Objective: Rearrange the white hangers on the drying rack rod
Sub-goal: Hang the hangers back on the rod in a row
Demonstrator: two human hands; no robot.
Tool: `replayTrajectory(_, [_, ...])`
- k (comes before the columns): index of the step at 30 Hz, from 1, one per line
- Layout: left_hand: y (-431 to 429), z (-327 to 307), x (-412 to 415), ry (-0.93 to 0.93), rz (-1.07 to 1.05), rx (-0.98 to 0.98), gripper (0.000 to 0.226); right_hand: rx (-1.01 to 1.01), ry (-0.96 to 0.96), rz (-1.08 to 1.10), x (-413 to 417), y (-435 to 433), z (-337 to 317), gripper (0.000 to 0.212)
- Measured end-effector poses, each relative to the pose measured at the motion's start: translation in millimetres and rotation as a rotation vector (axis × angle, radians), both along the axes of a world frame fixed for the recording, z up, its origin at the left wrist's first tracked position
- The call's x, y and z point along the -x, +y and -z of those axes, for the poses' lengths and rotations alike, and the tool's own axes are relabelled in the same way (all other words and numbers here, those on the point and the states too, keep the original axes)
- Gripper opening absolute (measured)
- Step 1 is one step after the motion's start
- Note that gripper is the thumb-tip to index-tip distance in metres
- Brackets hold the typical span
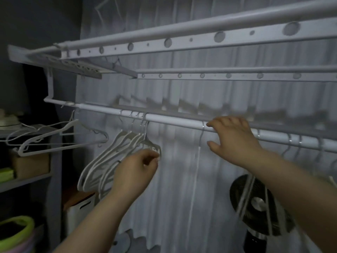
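Observation:
A white rod (175, 121) of the drying rack runs from the left to the lower right. A bunch of several white hangers (109, 157) hangs from it at the left of centre. My left hand (136, 172) pinches the right end of the nearest hanger in that bunch. A single hanger hook (201, 136) sits on the rod further right. My right hand (231, 137) rests on the rod just right of that hook, fingers spread over it. More hanger hooks (295, 141) hang at the far right, partly hidden by my right arm.
Two loose white hangers (54, 136) dangle at the rod's left end beside a shelf (27, 181) with boxes. Upper rack bars (182, 42) with round holes run overhead. A white curtain (182, 179) hangs behind. A black fan (255, 203) stands low right.

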State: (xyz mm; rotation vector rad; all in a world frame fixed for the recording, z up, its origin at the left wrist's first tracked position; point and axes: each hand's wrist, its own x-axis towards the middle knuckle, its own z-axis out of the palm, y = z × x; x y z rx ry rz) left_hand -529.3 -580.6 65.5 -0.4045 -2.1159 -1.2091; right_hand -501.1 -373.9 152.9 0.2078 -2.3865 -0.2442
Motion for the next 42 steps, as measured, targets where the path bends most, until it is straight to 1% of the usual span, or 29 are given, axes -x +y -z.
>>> replayTrajectory(2, [-32.2, 3.8, 16.8, 0.042, -0.063, 0.018, 0.023, -0.015, -0.022, 0.005, 19.1, -25.3, -0.1, 0.053])
replayTrajectory(4, [-58.5, 7.7, 33.1, 0.081, -0.104, 0.083, 0.027, -0.026, -0.028, 0.014, 37.8, -46.6, 0.9, 0.052])
replayTrajectory(6, [-77.9, 12.8, 47.2, 0.075, -0.125, 0.176, 0.034, -0.026, -0.027, 0.038, 55.7, -63.5, 2.2, 0.052])
replayTrajectory(9, [-95.4, 22.3, 65.3, 0.030, -0.093, 0.317, 0.043, -0.008, -0.022, 0.119, 77.9, -77.9, 3.2, 0.053])
replayTrajectory(13, [-108.9, 32.1, 83.7, 0.063, -0.123, 0.492, 0.039, 0.011, 0.005, 0.279, 95.4, -78.5, 5.7, 0.052])
replayTrajectory(16, [-115.5, 33.9, 94.0, 0.068, -0.134, 0.563, 0.033, 0.046, 0.010, 0.355, 99.0, -73.2, 6.3, 0.054])
replayTrajectory(19, [-119.6, 34.4, 102.9, 0.066, -0.111, 0.539, 0.029, 0.046, 0.007, 0.401, 99.2, -67.0, 7.3, 0.055])
replayTrajectory(22, [-122.6, 36.0, 108.8, 0.051, -0.055, 0.474, 0.029, 0.018, 0.007, 0.417, 98.4, -61.0, 6.6, 0.054])
replayTrajectory(24, [-123.2, 33.1, 109.9, 0.052, -0.018, 0.422, 0.026, 0.002, 0.006, 0.411, 97.4, -56.6, 5.1, 0.052])
replayTrajectory(27, [-123.3, 22.5, 110.5, 0.070, -0.032, 0.378, 0.016, 0.004, 0.006, 0.391, 96.0, -51.9, 2.8, 0.048])
replayTrajectory(30, [-118.6, 11.7, 109.1, 0.075, -0.053, 0.404, 0.010, 0.003, 0.004, 0.360, 95.1, -46.6, 2.2, 0.047])
replayTrajectory(33, [-109.0, 4.6, 105.2, 0.111, -0.063, 0.400, 0.009, 0.000, 0.004, 0.319, 93.7, -42.2, 1.8, 0.046])
replayTrajectory(38, [-85.9, -3.4, 103.5, 0.147, -0.040, 0.319, 0.017, 0.003, 0.009, 0.268, 88.7, -35.4, 2.6, 0.048])
replayTrajectory(42, [-55.9, -5.5, 111.3, 0.051, -0.024, 0.337, 0.022, 0.015, 0.009, 0.204, 81.7, -27.7, 5.5, 0.054])
